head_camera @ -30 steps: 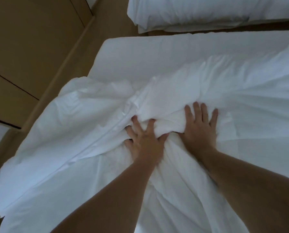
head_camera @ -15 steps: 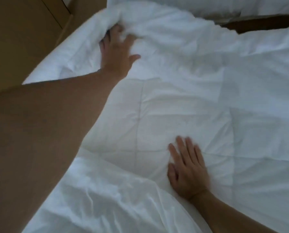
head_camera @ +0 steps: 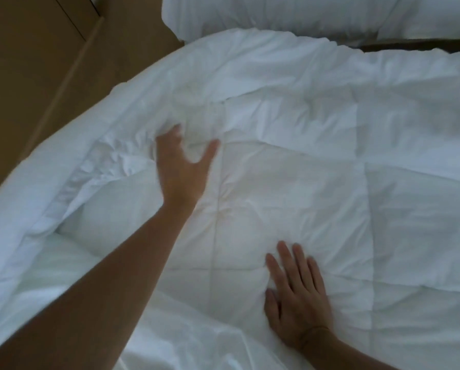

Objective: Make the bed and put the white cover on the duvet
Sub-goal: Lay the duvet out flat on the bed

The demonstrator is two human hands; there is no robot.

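Head view. A white quilted duvet with stitched squares (head_camera: 290, 182) lies spread over the middle and right of the bed; the bed's own surface is hidden under the bedding. A thin smooth white cover (head_camera: 63, 169) is bunched in rumpled folds along the bed's left edge. It curves round the duvet's far edge, and more of it lies crumpled at the near edge under the forearms.

The hands are well apart. The left hand (head_camera: 182, 166) reaches forward to the left side of the duvet, motion-blurred, with the thumb splayed to the right. Its fingertips are at the rumpled fold of the cover, and I can't tell whether they grip it. The right hand (head_camera: 295, 297) lies palm down near the bed's near edge, fingers straight and slightly spread, pressing flat on the duvet just right of a stitch line. Both forearms are bare.

White pillows (head_camera: 277, 14) lie along the far edge, touching the cover's far fold. A dark brown strip (head_camera: 410, 45) shows between the pillows and the bedding at far right. A tan floor with wooden panels (head_camera: 36, 62) lies beyond the left edge.
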